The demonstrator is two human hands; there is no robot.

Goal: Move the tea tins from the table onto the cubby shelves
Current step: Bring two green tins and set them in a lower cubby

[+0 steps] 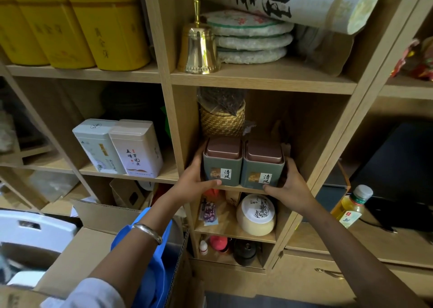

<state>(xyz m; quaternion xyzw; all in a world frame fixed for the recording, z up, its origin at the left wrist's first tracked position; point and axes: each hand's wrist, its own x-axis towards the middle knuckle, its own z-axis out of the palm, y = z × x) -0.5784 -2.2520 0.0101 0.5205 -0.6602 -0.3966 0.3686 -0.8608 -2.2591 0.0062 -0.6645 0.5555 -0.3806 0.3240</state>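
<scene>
Two square green tea tins with brown lids stand side by side at the front of a middle cubby of the wooden shelf unit (257,82). My left hand (194,179) grips the outer side of the left tin (222,164), thumb under its front edge. My right hand (288,183) holds the outer side of the right tin (262,167) the same way. The tins touch each other. Their bases sit on the cubby's board near its front lip.
A woven basket (222,122) with a bag of tea stands behind the tins. Two pale tea tins (121,148) fill the cubby to the left. A brass bell (199,47) and tea cakes sit above, a round jar (256,214) below. Cardboard boxes (77,256) lie low left.
</scene>
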